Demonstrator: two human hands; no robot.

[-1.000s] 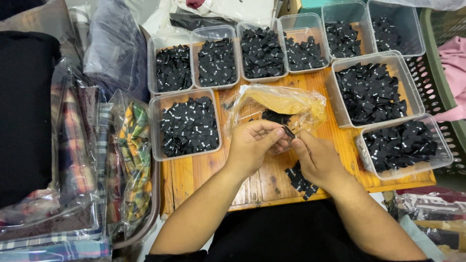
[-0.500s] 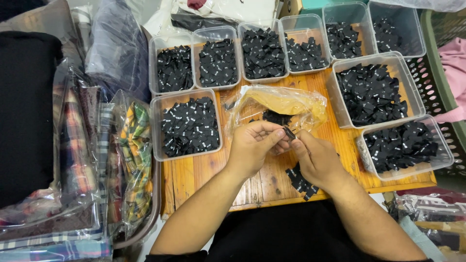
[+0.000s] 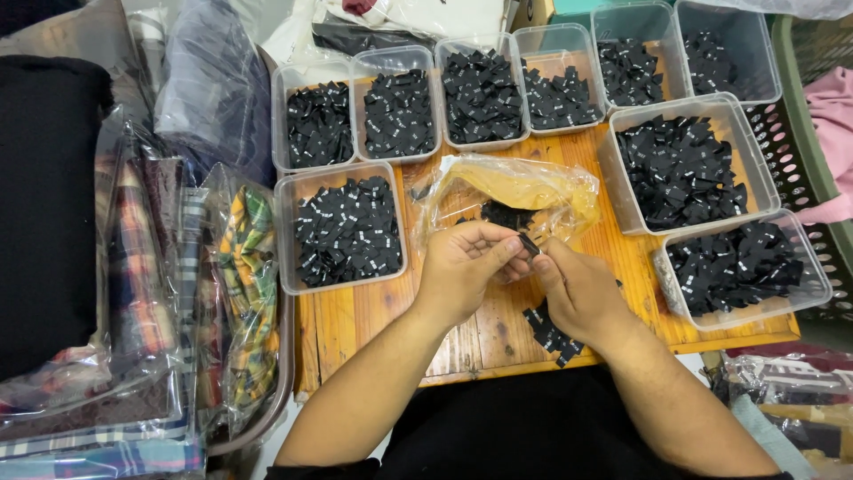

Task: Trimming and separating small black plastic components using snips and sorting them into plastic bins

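Both hands, the left hand and right hand, pinch one small black label above the wooden desk, a clear bag at twelve o'clock; working fingertip-close should keep the label flat.

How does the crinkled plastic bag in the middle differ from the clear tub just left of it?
The plastic bag is soft, crumpled and lies on its side, nearly empty; the clear tub is rigid, rectangular, upright and open-topped, filled with black labels. The bag lies just beyond the left hand and right hand; the tub stands untouched. Both are see-through, hold black labels and rest on the wooden table.
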